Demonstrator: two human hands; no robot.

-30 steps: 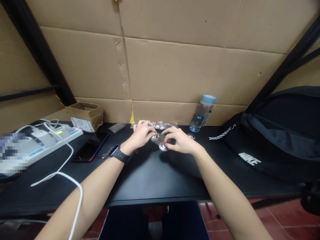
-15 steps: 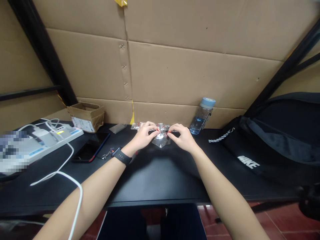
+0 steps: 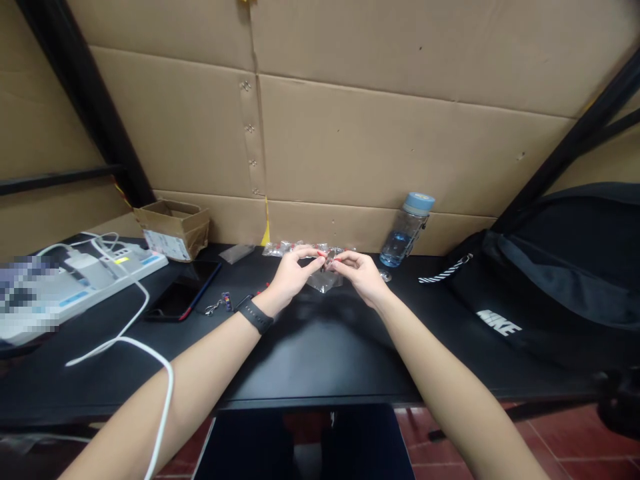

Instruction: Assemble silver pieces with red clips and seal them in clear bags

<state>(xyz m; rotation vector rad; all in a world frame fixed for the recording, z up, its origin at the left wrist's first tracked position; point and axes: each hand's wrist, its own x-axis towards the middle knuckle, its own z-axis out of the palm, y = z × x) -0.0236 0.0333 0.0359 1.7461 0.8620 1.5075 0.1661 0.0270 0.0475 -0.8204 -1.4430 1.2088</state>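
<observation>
Between my two hands is a small clear plastic bag with red along its upper edge, its lower part hanging below my fingers. My left hand pinches the left side of its top. My right hand pinches the right side, the fingertips of both hands close together. A small dark detail shows between the fingertips, too small to make out. Behind my hands lie several more clear packets with red marks. Just right of my right hand, a small shiny round piece rests on the black table.
A water bottle and a black backpack stand to the right. At left are an open cardboard box, a phone, a keychain and a power strip. A white cable crosses my left forearm.
My hands have come closer together at the bag's top. The silvery disc seen in the bag earlier no longer shows there; a shiny round piece now shows right of my right hand.
</observation>
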